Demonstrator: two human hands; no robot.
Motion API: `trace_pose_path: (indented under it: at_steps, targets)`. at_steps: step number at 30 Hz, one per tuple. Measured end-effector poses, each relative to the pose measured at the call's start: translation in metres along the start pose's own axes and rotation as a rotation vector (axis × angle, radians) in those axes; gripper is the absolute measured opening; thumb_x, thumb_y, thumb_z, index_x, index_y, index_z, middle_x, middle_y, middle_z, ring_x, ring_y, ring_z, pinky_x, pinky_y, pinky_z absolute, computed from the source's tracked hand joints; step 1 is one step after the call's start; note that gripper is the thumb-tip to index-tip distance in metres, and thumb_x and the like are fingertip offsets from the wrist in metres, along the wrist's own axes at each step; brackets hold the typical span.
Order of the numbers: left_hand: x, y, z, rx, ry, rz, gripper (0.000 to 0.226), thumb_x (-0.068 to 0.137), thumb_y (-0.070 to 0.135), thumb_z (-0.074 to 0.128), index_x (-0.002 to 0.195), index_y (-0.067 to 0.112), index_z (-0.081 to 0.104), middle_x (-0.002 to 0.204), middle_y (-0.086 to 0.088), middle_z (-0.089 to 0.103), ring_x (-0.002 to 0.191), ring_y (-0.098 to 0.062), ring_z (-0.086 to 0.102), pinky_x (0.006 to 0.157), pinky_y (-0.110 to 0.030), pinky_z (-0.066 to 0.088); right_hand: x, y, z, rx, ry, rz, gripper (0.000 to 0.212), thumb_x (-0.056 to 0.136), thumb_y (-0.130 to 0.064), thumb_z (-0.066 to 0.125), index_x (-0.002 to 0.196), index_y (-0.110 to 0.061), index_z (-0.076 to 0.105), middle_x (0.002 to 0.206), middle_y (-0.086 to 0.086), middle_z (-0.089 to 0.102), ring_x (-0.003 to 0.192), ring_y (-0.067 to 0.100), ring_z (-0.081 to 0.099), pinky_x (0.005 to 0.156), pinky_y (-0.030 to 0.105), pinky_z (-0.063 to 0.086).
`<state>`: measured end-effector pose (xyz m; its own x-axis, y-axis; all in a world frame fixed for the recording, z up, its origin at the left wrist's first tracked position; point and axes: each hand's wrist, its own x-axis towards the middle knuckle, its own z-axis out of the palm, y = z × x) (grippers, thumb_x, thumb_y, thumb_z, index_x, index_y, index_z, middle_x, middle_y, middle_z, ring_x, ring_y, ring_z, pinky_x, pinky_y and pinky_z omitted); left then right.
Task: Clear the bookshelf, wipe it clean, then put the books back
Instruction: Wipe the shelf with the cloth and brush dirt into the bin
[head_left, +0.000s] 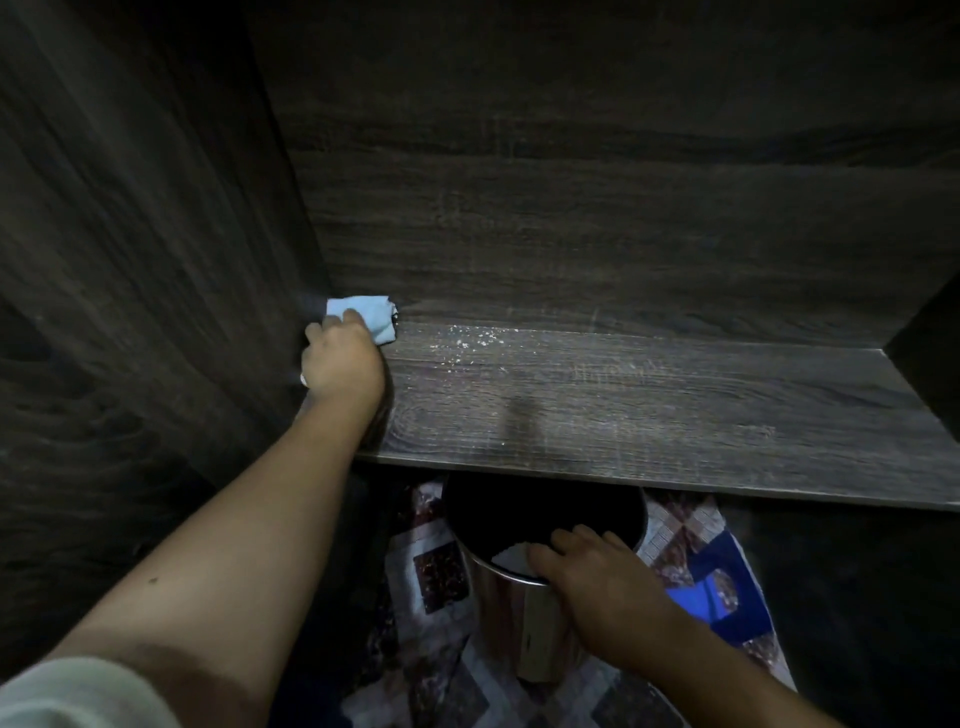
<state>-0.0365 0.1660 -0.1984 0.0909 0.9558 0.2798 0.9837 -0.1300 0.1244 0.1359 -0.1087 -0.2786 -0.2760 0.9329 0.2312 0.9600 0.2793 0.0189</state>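
Observation:
The dark wood bookshelf (623, 395) stands bare of books, with white dust specks across its board. My left hand (340, 358) holds a crumpled light-blue cloth (366, 314) pressed into the shelf's back-left corner. Below the shelf's front edge stands a metal bin (519, 613) with a dark inside. My right hand (597, 571) grips the bin's near rim, fingers curled over the edge. No books are in view.
A patterned rug (691, 540) with brown, white and blue patches lies on the floor under the bin. The shelf's left side panel (130, 260) and right side panel (930, 332) close in the compartment.

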Motion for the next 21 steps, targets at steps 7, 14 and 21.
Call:
trace_pose_path:
  at_steps: [7,14,21]
  targets:
    - [0.007,0.009,-0.012,-0.123,-0.184,-0.044,0.035,0.092,0.017,0.052,0.125,0.005,0.051,0.126,-0.021,0.057,0.117,-0.037,0.051,0.093,-0.036,0.042,-0.008,0.003,0.001,0.001,-0.032,0.018,0.040,0.045,-0.026,0.063,0.083,-0.032,0.054,0.069,-0.011,0.055,0.062,0.012,0.058,0.048,0.025,0.044]
    - [0.008,-0.009,-0.031,-0.505,0.051,0.017,0.034,0.094,0.011,0.047,0.126,0.007,0.056,0.116,-0.023,0.062,0.106,-0.041,0.057,0.087,-0.039,0.046,-0.004,0.003,-0.005,0.058,-0.084,0.059,0.057,0.042,-0.024,0.075,0.088,-0.031,0.042,0.073,-0.011,0.056,0.066,0.013,0.059,0.051,0.027,0.045]
    - [0.010,-0.005,-0.005,0.024,0.166,0.131,0.040,0.093,0.000,0.042,0.132,-0.002,0.046,0.137,-0.027,0.044,0.112,-0.043,0.046,0.080,-0.048,0.046,-0.009,0.003,-0.003,0.037,-0.021,0.064,0.030,0.058,-0.027,0.045,0.087,-0.031,0.040,0.068,-0.012,0.055,0.061,0.011,0.058,0.046,0.025,0.043]
